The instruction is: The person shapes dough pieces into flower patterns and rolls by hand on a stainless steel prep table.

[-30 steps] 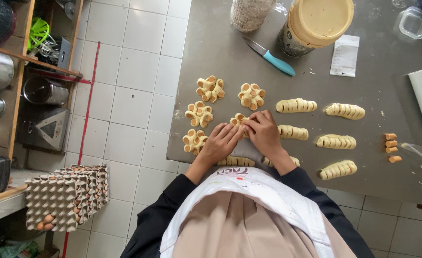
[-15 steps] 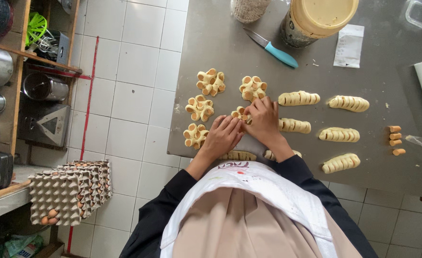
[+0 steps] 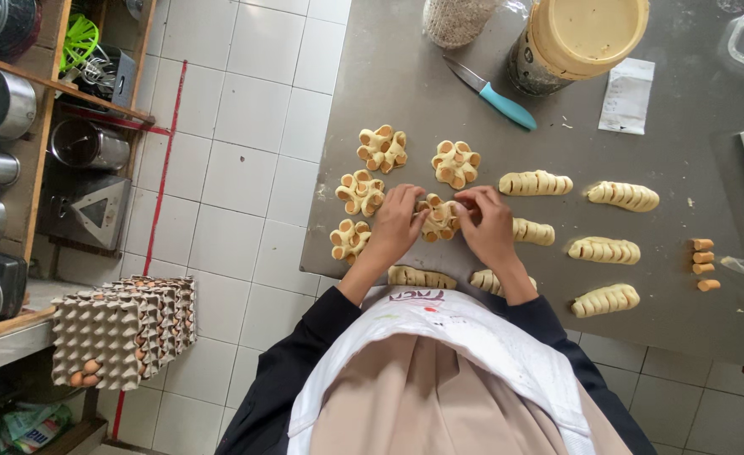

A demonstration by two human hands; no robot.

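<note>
Both my hands work on one flower-shaped dough piece with sausage slices (image 3: 439,219) on the grey steel table (image 3: 406,84). My left hand (image 3: 397,223) presses its left side, and my right hand (image 3: 486,223) pinches its right side. Several finished flower pieces lie around: one (image 3: 382,149) at the top left, one (image 3: 455,163) above my hands, one (image 3: 360,193) and one (image 3: 349,240) to the left. Sliced dough-wrapped sausage logs (image 3: 535,183) lie in rows to the right, with one log (image 3: 421,276) under my left forearm.
A teal-handled knife (image 3: 490,93), a large lidded jar (image 3: 578,38), a paper slip (image 3: 627,96) and a mesh-covered container (image 3: 456,18) stand at the table's far side. Sausage chunks (image 3: 702,261) lie right. Stacked egg trays (image 3: 123,329) and shelves of metal pots (image 3: 1,105) are on the left.
The view has shifted slightly. My hands have closed around the dough flower from both sides; earlier the left hand lay lower and the right hand covered the piece.
</note>
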